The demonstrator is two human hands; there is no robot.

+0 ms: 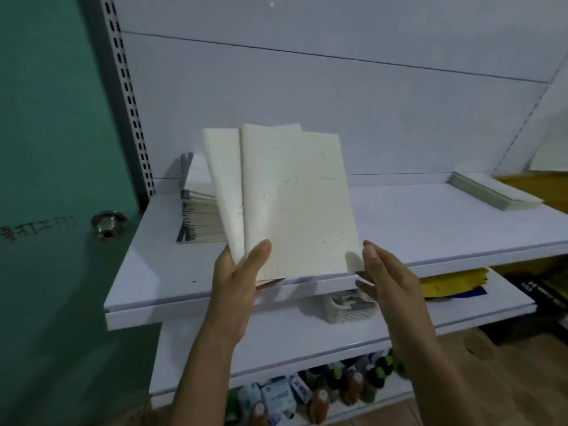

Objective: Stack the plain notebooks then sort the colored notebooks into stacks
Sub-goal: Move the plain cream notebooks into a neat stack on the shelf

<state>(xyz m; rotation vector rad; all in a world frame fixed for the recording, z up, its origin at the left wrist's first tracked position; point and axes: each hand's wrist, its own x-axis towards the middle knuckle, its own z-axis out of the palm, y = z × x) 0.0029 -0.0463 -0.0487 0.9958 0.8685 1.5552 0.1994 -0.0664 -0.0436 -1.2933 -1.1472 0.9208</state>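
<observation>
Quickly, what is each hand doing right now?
Left hand: grips the plain notebooks by their lower corner.
Right hand: open, fingers straight, beside the notebooks' edge.

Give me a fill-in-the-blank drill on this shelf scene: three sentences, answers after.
1. The left hand grips the plain notebooks, while the right hand holds ____.
2. The door beside the shelves is coloured ____.
3. The white basket sits on the shelf directly ____ the upper shelf.

Answers: nothing; green; below.
</observation>
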